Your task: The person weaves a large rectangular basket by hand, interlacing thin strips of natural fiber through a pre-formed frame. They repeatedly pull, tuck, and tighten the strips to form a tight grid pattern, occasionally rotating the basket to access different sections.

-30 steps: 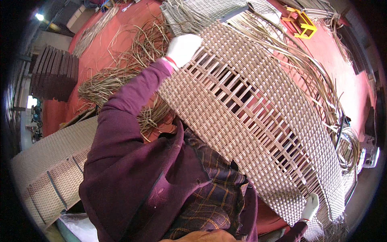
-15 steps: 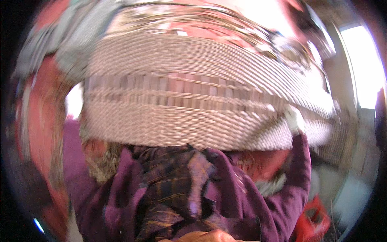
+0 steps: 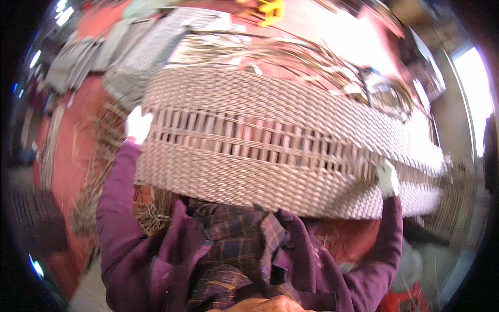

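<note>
A long brown woven panel (image 3: 244,179) stretches across in front of me, two tightly woven bands with an open strip of upright slats between them. At its left edge is my left hand (image 3: 138,126) in a white glove, thumb and fingers closed about the border; motion blurs the fingertips. My right hand (image 3: 387,179), also gloved in white, grips the panel near its right part, fingers hooked in at the slatted strip. The panel's far right end is blurred.
Loose strands (image 3: 312,52) lie beyond the panel, with a coil (image 3: 392,99) at the right. Grey stacked sheets (image 3: 138,57) lie at the far left. A tangle of strips (image 3: 96,156) spreads left of me. A small yellow stool (image 3: 271,11) stands at the back, a red object (image 3: 408,300) lower right.
My view has shifted, so the panel and both hands sit lower and farther right, with the panel tilted more. Both hands stay at the same places on it; my left hand shows more clearly.
</note>
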Available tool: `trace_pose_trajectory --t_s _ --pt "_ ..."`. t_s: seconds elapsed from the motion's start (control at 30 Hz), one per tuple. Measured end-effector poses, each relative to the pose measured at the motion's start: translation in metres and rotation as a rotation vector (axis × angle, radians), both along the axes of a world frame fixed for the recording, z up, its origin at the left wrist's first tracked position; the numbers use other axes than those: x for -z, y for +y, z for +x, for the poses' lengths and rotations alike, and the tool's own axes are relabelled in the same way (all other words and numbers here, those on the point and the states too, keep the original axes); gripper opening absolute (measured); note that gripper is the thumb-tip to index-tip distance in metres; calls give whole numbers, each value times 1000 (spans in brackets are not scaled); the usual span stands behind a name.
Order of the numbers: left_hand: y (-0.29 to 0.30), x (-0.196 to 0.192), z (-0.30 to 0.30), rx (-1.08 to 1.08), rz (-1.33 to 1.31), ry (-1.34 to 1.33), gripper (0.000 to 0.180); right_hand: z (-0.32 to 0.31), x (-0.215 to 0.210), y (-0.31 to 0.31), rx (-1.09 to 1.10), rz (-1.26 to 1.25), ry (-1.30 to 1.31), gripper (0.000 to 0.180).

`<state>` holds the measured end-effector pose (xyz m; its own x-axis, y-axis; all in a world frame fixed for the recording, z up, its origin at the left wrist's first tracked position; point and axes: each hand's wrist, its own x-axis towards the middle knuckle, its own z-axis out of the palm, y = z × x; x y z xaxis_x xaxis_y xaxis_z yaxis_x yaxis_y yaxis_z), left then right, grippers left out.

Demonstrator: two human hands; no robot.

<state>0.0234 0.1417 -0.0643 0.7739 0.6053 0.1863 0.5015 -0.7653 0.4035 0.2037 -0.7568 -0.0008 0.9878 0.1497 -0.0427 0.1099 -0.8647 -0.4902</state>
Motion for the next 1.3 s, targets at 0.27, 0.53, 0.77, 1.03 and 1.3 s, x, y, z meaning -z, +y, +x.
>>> trace_pose_trajectory --t_s 0.27,0.53,0.77,1.03,1.3 --pt "10 -10 12 -93 169 -137 36 -4 4 -10 59 -36 13 12" --pt "37 -59 68 -273 347 56 54 -16 -15 52 -198 265 155 20" --pt "-303 -87 147 706 544 -231 26 11 43 77 -432 386 191 20" --pt "-614 -32 174 1267 166 -397 31 40 10 37 -677 89 -96 17" --pt "-610 -40 182 1228 -243 -33 33 24 14 17 -463 378 -51 17"
